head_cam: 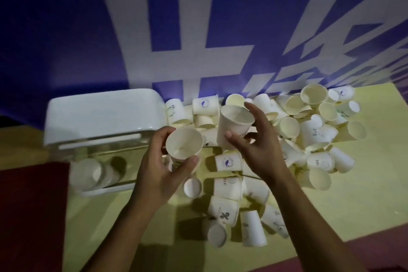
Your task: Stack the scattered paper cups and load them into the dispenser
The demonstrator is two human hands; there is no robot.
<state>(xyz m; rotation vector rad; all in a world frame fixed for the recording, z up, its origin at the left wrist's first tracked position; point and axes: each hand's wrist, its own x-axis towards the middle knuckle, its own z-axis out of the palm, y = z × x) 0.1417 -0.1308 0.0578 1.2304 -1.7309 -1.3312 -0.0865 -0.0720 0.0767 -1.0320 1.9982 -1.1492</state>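
Observation:
My left hand grips a white paper cup, its mouth turned up towards me. My right hand holds a second paper cup between thumb and fingers, tilted and just right of and above the first. The two cups are apart. Several more white paper cups lie scattered in a heap on the yellow-green table top, some on their sides, some upside down. The cup dispenser, white top over a clear body, lies on the left with stacked cups visible inside it.
A blue banner with large white characters hangs right behind the table. A dark red surface lies to the left of the table top. More loose cups lie between my forearms near the front edge.

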